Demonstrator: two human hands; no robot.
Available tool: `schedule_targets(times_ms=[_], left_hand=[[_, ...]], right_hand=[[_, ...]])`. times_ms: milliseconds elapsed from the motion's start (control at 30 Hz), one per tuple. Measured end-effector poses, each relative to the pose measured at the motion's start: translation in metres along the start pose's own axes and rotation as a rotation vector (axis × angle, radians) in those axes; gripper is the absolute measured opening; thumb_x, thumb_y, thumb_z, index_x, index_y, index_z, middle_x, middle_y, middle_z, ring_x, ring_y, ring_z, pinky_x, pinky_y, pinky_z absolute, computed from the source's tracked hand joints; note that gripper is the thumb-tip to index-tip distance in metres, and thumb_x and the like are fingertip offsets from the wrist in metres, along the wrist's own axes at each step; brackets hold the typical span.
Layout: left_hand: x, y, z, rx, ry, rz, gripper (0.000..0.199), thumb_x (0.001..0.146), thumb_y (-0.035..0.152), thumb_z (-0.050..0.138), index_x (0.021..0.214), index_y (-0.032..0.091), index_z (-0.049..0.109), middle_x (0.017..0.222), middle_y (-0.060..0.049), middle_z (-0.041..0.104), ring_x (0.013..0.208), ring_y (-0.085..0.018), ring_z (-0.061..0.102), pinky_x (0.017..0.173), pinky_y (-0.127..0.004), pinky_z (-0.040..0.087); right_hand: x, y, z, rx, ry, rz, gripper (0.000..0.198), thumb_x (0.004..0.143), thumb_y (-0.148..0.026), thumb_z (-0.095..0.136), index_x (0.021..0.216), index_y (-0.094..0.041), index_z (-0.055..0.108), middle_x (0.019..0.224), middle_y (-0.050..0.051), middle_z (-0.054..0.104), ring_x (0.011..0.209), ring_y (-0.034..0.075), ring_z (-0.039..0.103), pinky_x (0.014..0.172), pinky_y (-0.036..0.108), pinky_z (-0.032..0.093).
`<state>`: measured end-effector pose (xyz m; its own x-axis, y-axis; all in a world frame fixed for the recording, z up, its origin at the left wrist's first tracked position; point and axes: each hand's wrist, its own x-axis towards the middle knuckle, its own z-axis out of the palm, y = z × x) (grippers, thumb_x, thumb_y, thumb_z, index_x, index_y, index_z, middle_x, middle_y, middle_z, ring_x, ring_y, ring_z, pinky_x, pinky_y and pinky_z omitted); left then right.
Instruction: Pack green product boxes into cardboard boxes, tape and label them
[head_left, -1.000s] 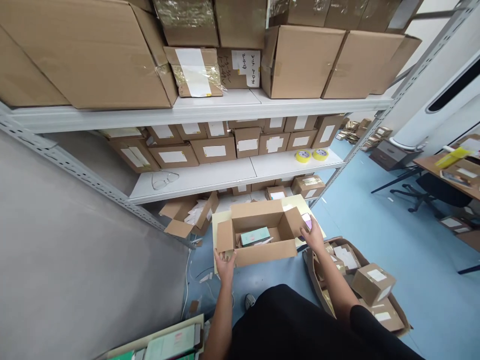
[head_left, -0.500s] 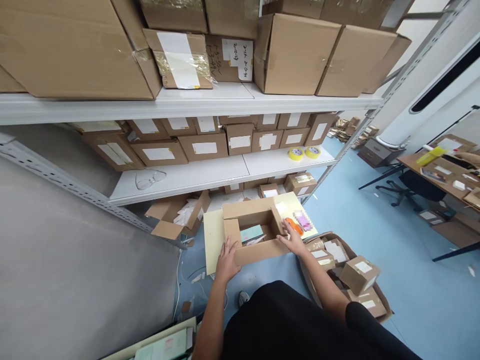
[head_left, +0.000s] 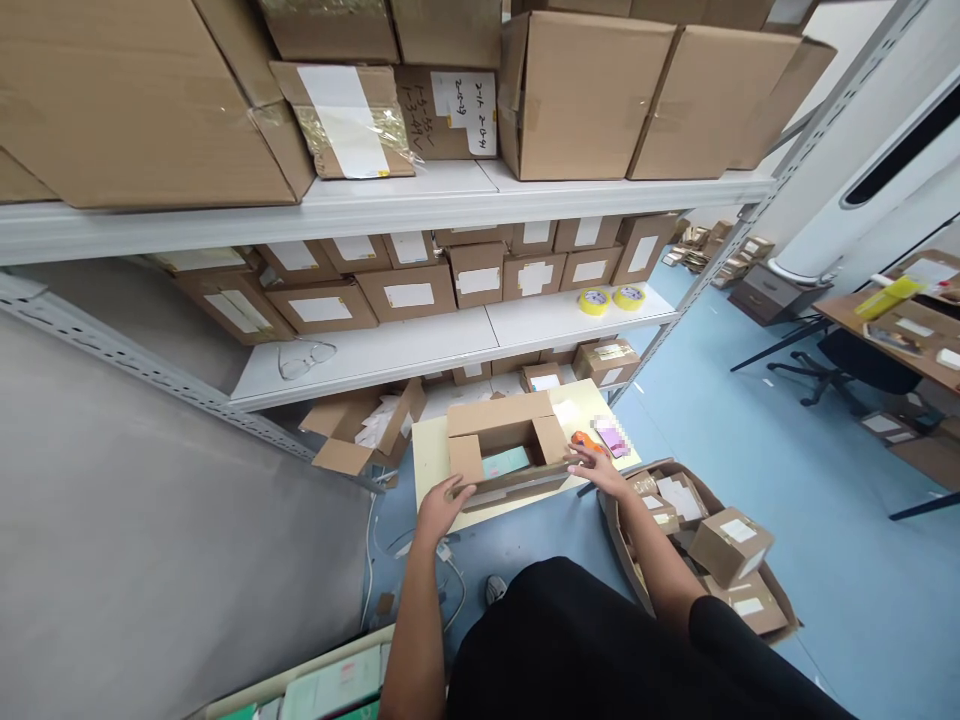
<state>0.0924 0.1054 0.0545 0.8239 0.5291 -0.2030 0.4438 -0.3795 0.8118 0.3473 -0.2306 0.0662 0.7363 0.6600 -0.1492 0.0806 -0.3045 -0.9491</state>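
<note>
An open cardboard box (head_left: 501,411) stands on a pale yellow board (head_left: 430,455), its side flaps folded outward. Inside it lies a light green packet (head_left: 506,461). The near flap (head_left: 517,484) is tilted up and seen almost edge-on. At its left end my left hand (head_left: 441,508) grips it between thumb and fingers. My right hand (head_left: 598,469) has its fingers closed on the flap's right end. Just beyond the right hand is an orange tape dispenser (head_left: 586,442), partly hidden by it, with a purple item (head_left: 611,437) beside it.
Shelves (head_left: 375,355) with labelled cartons rise in front. Two yellow tape rolls (head_left: 594,302) and glasses (head_left: 306,360) lie on the middle shelf. An open carton (head_left: 345,425) holds papers at left. A large carton (head_left: 619,535) of small boxes stands at right.
The near flap has swung up from lying outward to nearly upright. Both hands have shifted with it to its two ends, the right one moving slightly right.
</note>
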Motion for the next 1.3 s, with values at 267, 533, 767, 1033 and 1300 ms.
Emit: schedule_targets(times_ms=[267,533,767,1033,1300], left_hand=[[0.026,0.01,0.025,0.24,0.371,-0.129,0.078,0.086,0.052,0.071,0.152,0.016,0.052,0.143,-0.02,0.06,0.134,-0.037,0.056,0.112,-0.048,0.045],[0.104,0.02,-0.006,-0.274,0.162,-0.165,0.107,0.073,0.038,0.087,0.163,0.018,0.032,0.16,-0.019,0.048,0.145,-0.032,0.05,0.118,-0.041,0.042],[0.129,0.015,0.002,-0.638,0.361,-0.236,0.061,0.099,0.062,0.041,0.124,0.015,0.071,0.119,-0.016,0.075,0.124,-0.026,0.068,0.105,-0.041,0.054],[0.098,-0.01,0.013,-0.293,0.332,-0.105,0.042,0.085,0.04,0.072,0.121,0.02,0.072,0.142,-0.013,0.065,0.124,-0.027,0.066,0.107,-0.041,0.052],[0.094,0.032,0.023,0.211,0.209,-0.355,0.076,0.096,0.055,0.053,0.162,0.021,0.038,0.144,-0.019,0.063,0.13,-0.038,0.062,0.109,-0.051,0.048]], right_hand=[[0.017,0.044,0.025,-0.187,0.438,0.181,0.07,0.061,-0.074,0.08,0.1,-0.016,0.072,0.068,0.001,0.068,0.072,0.026,0.069,0.075,0.039,0.055],[0.024,0.055,0.031,-0.222,0.508,0.299,0.074,0.062,-0.056,0.084,0.122,-0.017,0.067,0.104,0.01,0.073,0.096,0.03,0.071,0.084,0.037,0.053],[0.034,0.051,0.031,-0.221,0.497,0.371,0.067,0.062,-0.039,0.086,0.123,-0.019,0.066,0.105,0.008,0.073,0.097,0.028,0.072,0.088,0.037,0.054],[0.035,0.062,0.033,-0.178,0.538,0.345,0.067,0.06,-0.04,0.088,0.121,-0.02,0.068,0.108,0.009,0.074,0.096,0.028,0.073,0.088,0.04,0.056],[0.034,0.063,0.034,-0.345,0.508,0.184,0.078,0.073,-0.043,0.083,0.143,-0.018,0.058,0.14,0.017,0.064,0.13,0.035,0.061,0.108,0.049,0.048]])
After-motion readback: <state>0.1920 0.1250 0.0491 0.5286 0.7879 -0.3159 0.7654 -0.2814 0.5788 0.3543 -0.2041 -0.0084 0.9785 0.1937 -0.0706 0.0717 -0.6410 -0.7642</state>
